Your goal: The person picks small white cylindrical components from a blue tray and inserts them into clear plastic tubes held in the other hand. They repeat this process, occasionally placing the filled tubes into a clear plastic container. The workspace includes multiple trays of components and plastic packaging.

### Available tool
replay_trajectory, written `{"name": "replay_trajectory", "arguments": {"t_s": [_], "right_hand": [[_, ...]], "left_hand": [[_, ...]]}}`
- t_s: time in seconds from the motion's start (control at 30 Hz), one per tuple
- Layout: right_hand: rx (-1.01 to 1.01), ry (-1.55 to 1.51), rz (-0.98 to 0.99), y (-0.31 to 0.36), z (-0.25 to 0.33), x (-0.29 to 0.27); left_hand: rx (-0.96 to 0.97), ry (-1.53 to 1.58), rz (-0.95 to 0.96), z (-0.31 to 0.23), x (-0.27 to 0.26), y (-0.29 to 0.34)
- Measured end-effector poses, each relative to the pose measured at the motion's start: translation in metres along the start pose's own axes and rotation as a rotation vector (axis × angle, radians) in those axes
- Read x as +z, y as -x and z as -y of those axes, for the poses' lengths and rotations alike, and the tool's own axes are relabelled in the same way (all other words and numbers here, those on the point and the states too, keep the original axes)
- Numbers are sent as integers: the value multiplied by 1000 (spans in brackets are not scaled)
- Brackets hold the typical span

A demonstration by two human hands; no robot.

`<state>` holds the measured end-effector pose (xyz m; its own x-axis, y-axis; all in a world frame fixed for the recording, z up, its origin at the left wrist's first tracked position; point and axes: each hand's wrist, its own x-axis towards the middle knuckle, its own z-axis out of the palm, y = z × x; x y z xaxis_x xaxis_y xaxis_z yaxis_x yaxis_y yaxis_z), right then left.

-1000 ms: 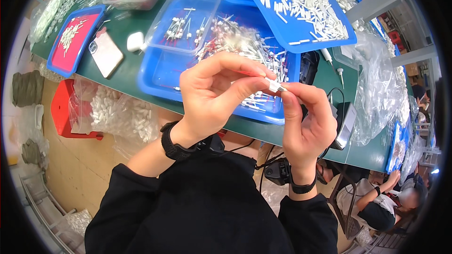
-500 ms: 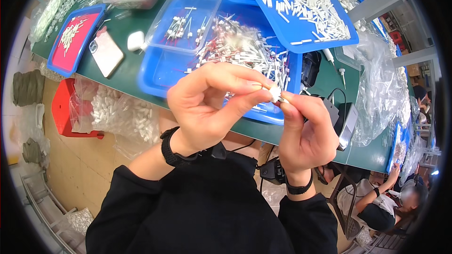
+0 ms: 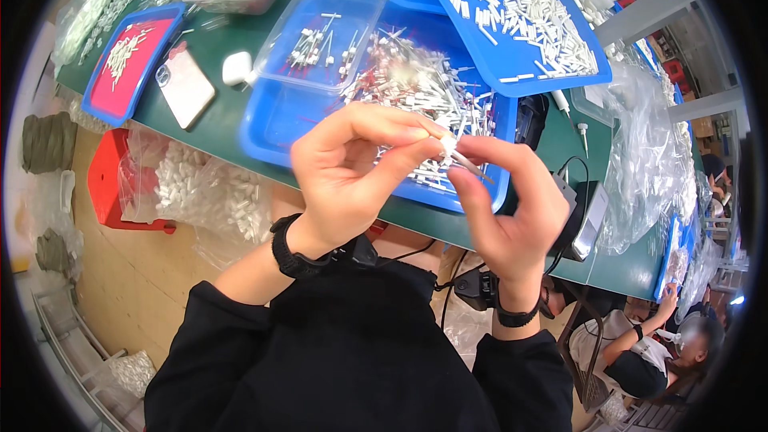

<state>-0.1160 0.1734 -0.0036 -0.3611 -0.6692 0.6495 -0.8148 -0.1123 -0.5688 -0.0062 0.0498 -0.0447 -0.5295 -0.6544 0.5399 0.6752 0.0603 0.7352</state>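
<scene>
Above the front of a blue tray, my left hand pinches a small white plastic piece between thumb and fingertips. A thin, pointed rod slants from the piece down to the right. My right hand is at the other side, its index fingertip by the white piece and its thumb below, with the rod between them. Whether the rod is part of the piece I cannot tell. Beneath my hands, the tray holds a heap of white-and-red stick-like parts, partly hidden by my fingers.
A clear plastic box rests in the blue tray's left part. A tilted blue tray of short white tubes stands at the back right. Left are a phone and a pink-lined tray. A person sits at far right.
My right thumb and index finger have spread slightly, and more of the rod shows between them. The white piece has shifted a little left and up with my hands.
</scene>
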Motion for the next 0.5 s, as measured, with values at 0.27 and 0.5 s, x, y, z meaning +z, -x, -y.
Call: {"name": "replay_trajectory", "arguments": {"t_s": [0.27,0.5], "right_hand": [[-54,471,-21,-30,-27,20],[260,534,54,-100,-86,-21]], "left_hand": [[-361,-1082,211,-17,-69,-72],[-438,-1518,500,43,-105,-116]]}}
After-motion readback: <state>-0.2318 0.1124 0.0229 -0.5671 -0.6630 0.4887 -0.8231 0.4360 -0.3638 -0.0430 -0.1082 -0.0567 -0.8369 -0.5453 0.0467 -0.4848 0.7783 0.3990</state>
